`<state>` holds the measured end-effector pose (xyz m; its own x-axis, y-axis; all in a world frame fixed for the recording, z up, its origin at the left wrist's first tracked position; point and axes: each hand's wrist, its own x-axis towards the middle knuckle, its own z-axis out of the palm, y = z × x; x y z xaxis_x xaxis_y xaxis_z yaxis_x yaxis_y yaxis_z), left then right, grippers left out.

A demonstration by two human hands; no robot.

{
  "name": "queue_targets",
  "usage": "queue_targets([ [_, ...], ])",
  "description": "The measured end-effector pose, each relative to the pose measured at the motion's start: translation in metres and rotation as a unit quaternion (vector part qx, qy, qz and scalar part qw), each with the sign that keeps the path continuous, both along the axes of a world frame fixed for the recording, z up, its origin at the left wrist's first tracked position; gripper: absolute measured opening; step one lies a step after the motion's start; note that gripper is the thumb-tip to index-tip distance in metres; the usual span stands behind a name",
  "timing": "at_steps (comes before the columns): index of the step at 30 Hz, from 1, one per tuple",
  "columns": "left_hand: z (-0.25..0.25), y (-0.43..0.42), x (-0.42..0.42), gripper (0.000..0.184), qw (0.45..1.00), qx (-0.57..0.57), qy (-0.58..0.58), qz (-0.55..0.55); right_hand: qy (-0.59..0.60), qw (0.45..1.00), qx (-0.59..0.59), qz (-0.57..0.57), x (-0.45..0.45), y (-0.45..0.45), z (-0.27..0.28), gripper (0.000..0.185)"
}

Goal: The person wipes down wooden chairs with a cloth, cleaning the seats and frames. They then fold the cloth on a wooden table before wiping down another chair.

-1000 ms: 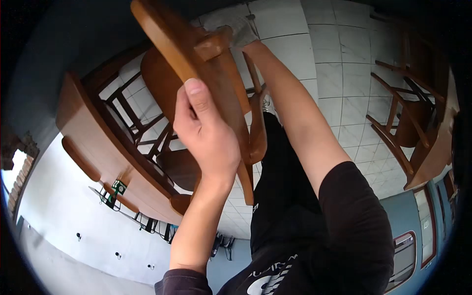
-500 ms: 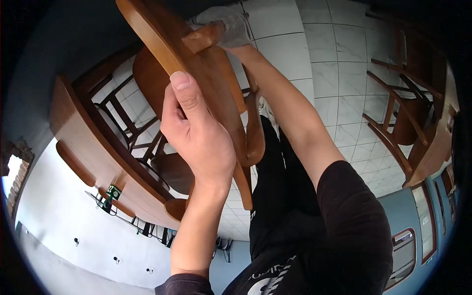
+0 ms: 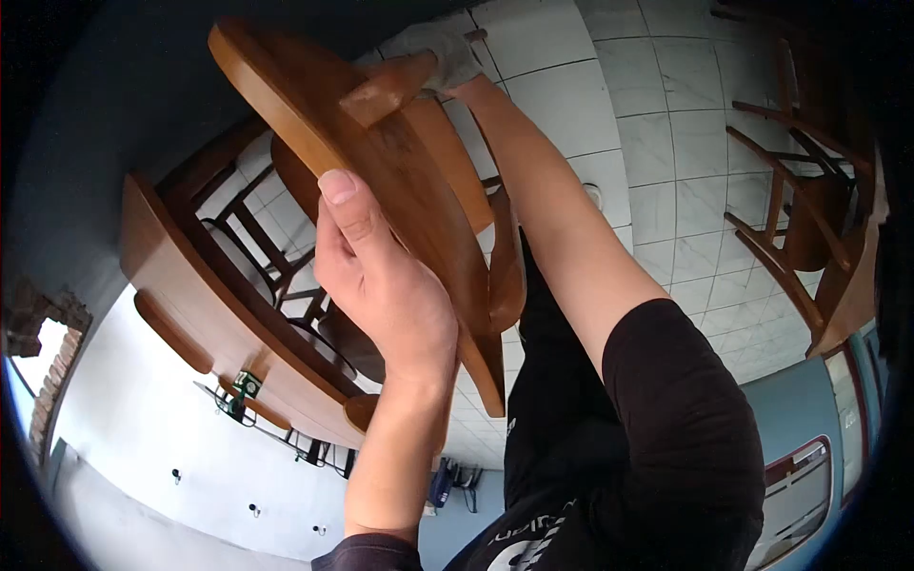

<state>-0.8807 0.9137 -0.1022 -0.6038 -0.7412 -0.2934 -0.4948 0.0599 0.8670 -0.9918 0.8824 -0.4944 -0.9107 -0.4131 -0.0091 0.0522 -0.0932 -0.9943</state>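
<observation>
Tiled floor (image 3: 562,107) behind; left hand (image 3: 388,290) grips curved wood (image 3: 386,176).

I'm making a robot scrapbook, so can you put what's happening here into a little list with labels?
Left hand: bare, gripping the edge of a wooden piece, thumb on top
Left hand point
Right hand: in a pale covering, at a block-like part; its grip is hard to see
Wooden piece: brown, long and curved, maybe part of a chair
Left side: a long table
Right side: dark wooden chairs
Floor: pale tiles
</observation>
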Motion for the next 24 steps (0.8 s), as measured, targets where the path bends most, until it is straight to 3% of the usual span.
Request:
queue_targets([
  [2,0.001,-0.003,-0.002,0.048,1.000,-0.006,-0.001,-0.024,0.277,0.956,0.100,-0.005,-0.013,0.002,-0.008,0.069],
  [3,0.002,-0.003,0.000,0.048,1.000,-0.007,-0.008,-0.027,0.275,0.956,0.101,-0.017,-0.013,0.003,-0.004,0.069],
  [5,0.001,-0.003,0.003,0.048,0.999,-0.005,-0.016,-0.027,0.173,0.949,0.265,-0.009,0.002,0.006,0.005,0.084],
  [9,-0.001,-0.004,0.002,0.048,1.000,-0.013,-0.005,-0.017,0.124,0.947,0.295,-0.033,0.013,0.005,0.035,0.091],
  [10,-0.001,-0.003,0.002,0.048,1.000,-0.016,-0.008,-0.018,-0.035,0.984,0.173,-0.008,0.019,0.003,0.036,0.087],
  [11,0.000,-0.003,0.002,0.048,1.000,-0.016,-0.009,-0.021,-0.195,0.980,0.043,0.018,0.026,0.003,0.037,0.084],
  [15,-0.005,-0.003,0.000,0.049,1.000,-0.019,0.002,-0.019,-0.145,0.985,0.078,-0.059,0.040,0.012,0.081,0.077],
  [16,-0.005,-0.006,0.003,0.049,1.000,-0.019,-0.005,-0.022,-0.193,0.976,-0.094,-0.045,0.044,0.029,0.109,0.076],
  [17,-0.004,-0.007,0.002,0.049,0.999,-0.017,-0.003,-0.034,-0.236,0.936,-0.261,-0.028,0.052,0.045,0.130,0.076],
  [18,-0.005,-0.008,0.002,0.049,0.999,-0.021,-0.002,-0.035,-0.236,0.935,-0.264,-0.021,0.062,0.058,0.138,0.076],
  [20,-0.006,-0.006,0.001,0.049,0.999,-0.025,0.005,-0.035,-0.339,0.802,-0.491,-0.015,0.078,0.082,0.155,0.064],
  [21,-0.007,-0.005,-0.001,0.050,1.000,0.011,0.027,-0.011,-0.337,0.803,-0.491,-0.009,0.082,0.090,0.175,0.064],
  [23,-0.006,-0.003,0.000,0.051,0.998,0.045,0.049,0.017,-0.132,0.962,-0.230,0.066,0.080,0.108,0.240,0.056],
  [24,-0.006,-0.002,-0.002,0.053,0.998,0.031,0.051,0.015,-0.154,0.965,-0.182,0.109,0.068,0.117,0.287,0.050],
])
